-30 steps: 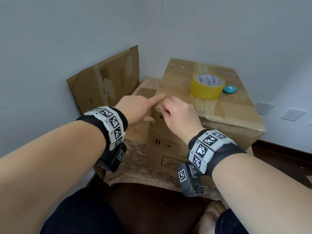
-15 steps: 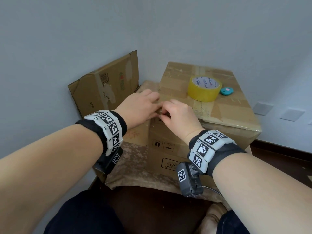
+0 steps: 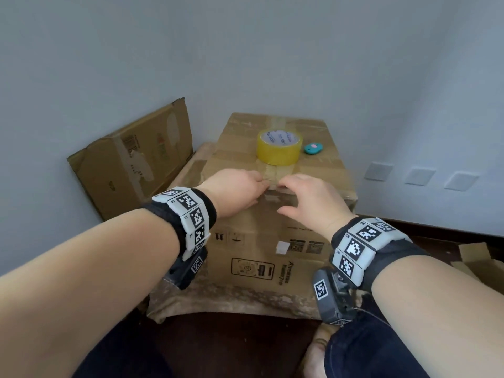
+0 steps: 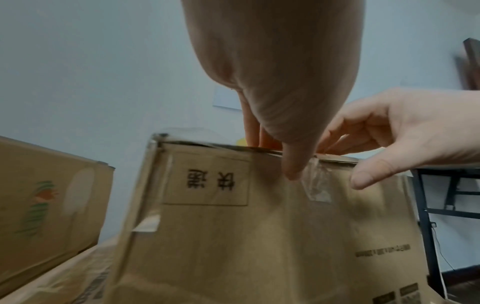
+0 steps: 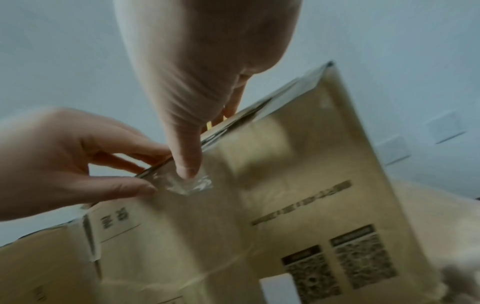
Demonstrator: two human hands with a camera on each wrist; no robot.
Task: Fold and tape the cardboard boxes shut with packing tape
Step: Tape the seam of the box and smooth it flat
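Observation:
A closed cardboard box (image 3: 253,257) stands in front of me with clear tape along its top seam. A yellow tape roll (image 3: 278,147) and a small teal cutter (image 3: 313,148) lie on the lid. My left hand (image 3: 237,190) and right hand (image 3: 308,197) meet at the middle of the near top edge. The crinkled tape end (image 4: 318,185) is folded down over the front face. In the left wrist view my left thumb (image 4: 293,168) presses the cardboard just left of it, the fingers lying on the lid. In the right wrist view my right thumb (image 5: 189,164) presses on the tape end (image 5: 192,185).
A flattened cardboard box (image 3: 136,159) leans against the wall at the left. The taped box rests on a wider, worn cardboard surface (image 3: 231,296). Wall sockets (image 3: 420,175) are at the right, and cardboard scraps (image 3: 477,260) lie on the dark floor.
Both hands have shifted from the box's near left corner to the middle of its near edge. The box now shows front-on, and the right hand's fingers have spread.

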